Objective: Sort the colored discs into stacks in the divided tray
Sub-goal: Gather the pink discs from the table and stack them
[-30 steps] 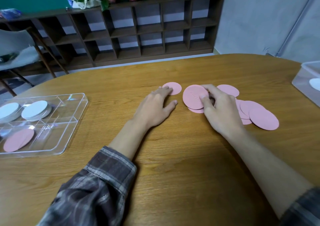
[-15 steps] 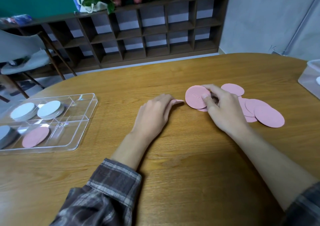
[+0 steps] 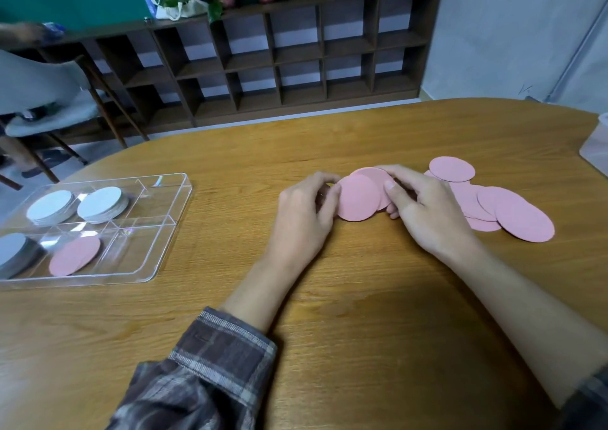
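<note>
Both hands hold a small bunch of pink discs (image 3: 358, 197) upright just above the table's middle. My left hand (image 3: 304, 214) grips their left edge, my right hand (image 3: 424, 209) their right edge. Several more pink discs (image 3: 513, 214) lie loose and overlapping to the right of my right hand. At the left stands the clear divided tray (image 3: 164, 245). It holds two white disc stacks (image 3: 102, 204) in the back compartments, a third white stack (image 3: 11, 253) at the front left, and a pink disc (image 3: 75, 255) beside it.
A second clear container (image 3: 597, 148) sits at the table's right edge. Beyond the wooden table (image 3: 329, 298) are a dark cubby shelf (image 3: 279, 57) with plants and a chair (image 3: 46, 100) at the left.
My left hand slid a single pink disc rightward and joined it to the discs in my right hand. Both hands now hold the bunch together. The view shifted left, showing more of the tray.
</note>
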Motion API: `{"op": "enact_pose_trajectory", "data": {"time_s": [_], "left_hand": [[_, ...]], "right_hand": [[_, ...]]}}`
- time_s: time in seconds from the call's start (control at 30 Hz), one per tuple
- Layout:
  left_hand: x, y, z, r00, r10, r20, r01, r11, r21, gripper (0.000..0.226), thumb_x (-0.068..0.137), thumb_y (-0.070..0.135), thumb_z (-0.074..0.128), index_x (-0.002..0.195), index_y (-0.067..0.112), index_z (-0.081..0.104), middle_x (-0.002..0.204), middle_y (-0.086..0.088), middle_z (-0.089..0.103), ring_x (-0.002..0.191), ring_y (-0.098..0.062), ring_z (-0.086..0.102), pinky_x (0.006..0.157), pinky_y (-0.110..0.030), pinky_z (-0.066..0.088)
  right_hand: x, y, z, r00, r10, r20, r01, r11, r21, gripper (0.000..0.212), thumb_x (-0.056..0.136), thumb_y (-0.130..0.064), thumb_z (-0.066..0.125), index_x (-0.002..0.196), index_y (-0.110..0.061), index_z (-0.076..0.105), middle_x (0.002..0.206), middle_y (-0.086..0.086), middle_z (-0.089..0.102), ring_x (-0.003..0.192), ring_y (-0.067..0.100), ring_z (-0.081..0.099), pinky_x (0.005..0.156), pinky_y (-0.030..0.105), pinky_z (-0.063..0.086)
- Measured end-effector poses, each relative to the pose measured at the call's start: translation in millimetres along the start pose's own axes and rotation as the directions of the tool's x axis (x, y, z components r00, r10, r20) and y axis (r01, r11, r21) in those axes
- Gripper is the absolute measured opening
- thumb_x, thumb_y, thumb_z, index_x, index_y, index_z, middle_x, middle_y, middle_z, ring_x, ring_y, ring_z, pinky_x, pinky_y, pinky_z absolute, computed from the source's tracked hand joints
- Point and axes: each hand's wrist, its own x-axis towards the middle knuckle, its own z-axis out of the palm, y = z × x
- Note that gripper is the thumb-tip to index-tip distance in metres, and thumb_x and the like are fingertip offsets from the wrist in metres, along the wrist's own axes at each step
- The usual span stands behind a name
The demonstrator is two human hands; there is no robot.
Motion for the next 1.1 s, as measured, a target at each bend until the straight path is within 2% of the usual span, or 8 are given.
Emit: {"op": "enact_pose_trajectory", "data": {"time_s": [0.17,0.3,0.4,0.47,0.57,0.7,0.87,1.1], "left_hand": [[-1,4,2,0.998,-0.06,0.004,0.06,0.996,-0.07,0.016,0.095,0.023,0.073,0.108,0.016,0.08,0.073,0.008,0.073,0.066,-0.009,0.068,0.072,-0.027,0.057],[-1,1,4,0.991,-0.131,-0.01,0.128,0.98,-0.153,0.012,0.093,0.027,0.076,0.096,0.016,0.081,0.068,0.006,0.073,0.062,-0.011,0.069,0.069,-0.033,0.059],[-2,2,4,0.993,-0.113,-0.031,0.107,0.984,-0.145,0.013,0.092,0.028,0.078,0.094,0.016,0.082,0.075,0.005,0.074,0.067,-0.01,0.069,0.071,-0.024,0.056],[-2,4,5,0.996,-0.081,-0.049,0.075,0.99,-0.116,0.013,0.092,0.028,0.078,0.095,0.016,0.083,0.079,0.005,0.076,0.07,-0.007,0.067,0.072,-0.02,0.053],[-2,7,8,0.997,-0.053,-0.059,0.047,0.995,-0.092,0.015,0.093,0.029,0.077,0.097,0.017,0.084,0.08,0.005,0.076,0.071,-0.005,0.065,0.075,-0.025,0.053],[-4,22,15,0.999,-0.051,-0.005,0.05,0.994,-0.093,0.02,0.093,0.032,0.077,0.107,0.019,0.083,0.086,0.004,0.075,0.074,-0.004,0.065,0.076,-0.019,0.051],[-8,31,36,0.983,-0.045,0.179,0.037,0.998,0.049,0.041,0.092,0.041,0.073,0.128,0.021,0.072,0.109,0.002,0.069,0.1,-0.019,0.066,0.089,-0.04,0.055],[0,39,48,0.958,-0.01,0.288,-0.046,0.981,0.188,0.055,0.092,0.043,0.074,0.138,0.016,0.064,0.142,-0.001,0.064,0.13,-0.023,0.055,0.109,-0.041,0.045]], "right_hand": [[-2,-3,0,0.998,-0.021,0.061,0.018,0.999,0.044,0.032,0.105,-0.025,0.047,0.12,-0.043,0.069,0.075,-0.001,0.067,0.075,0.015,0.064,0.083,0.04,0.054],[-5,-4,0,0.994,-0.049,0.096,0.052,0.998,-0.032,0.03,0.101,-0.029,0.059,0.129,-0.039,0.066,0.097,-0.012,0.073,0.08,0.005,0.063,0.081,0.025,0.051],[-5,-5,-3,0.993,-0.079,0.089,0.085,0.994,-0.068,0.033,0.102,-0.025,0.059,0.134,-0.033,0.066,0.112,-0.018,0.073,0.098,0.002,0.067,0.091,0.021,0.05],[-5,-4,-4,0.994,-0.074,0.076,0.081,0.993,-0.085,0.035,0.102,-0.026,0.059,0.137,-0.03,0.065,0.108,-0.021,0.072,0.096,-0.003,0.065,0.089,0.016,0.048],[-9,-1,-7,0.996,-0.066,0.058,0.071,0.994,-0.084,0.036,0.102,-0.025,0.061,0.137,-0.03,0.065,0.084,-0.031,0.068,0.078,-0.001,0.063,0.077,0.008,0.042],[-10,6,-22,0.997,-0.066,0.048,0.07,0.995,-0.069,0.03,0.102,-0.019,0.06,0.129,-0.028,0.07,0.071,-0.037,0.062,0.072,-0.002,0.061,0.076,0.018,0.043],[-12,14,-53,0.998,-0.021,-0.056,0.017,0.997,-0.071,0.026,0.101,-0.02,0.06,0.123,-0.028,0.072,0.084,-0.014,0.071,0.07,0.005,0.062,0.079,0.028,0.051],[-15,39,-84,0.984,0.03,-0.178,-0.052,0.991,-0.119,0.027,0.099,-0.023,0.061,0.123,-0.029,0.072,0.099,-0.01,0.075,0.095,0.012,0.067,0.086,0.023,0.046]]}}
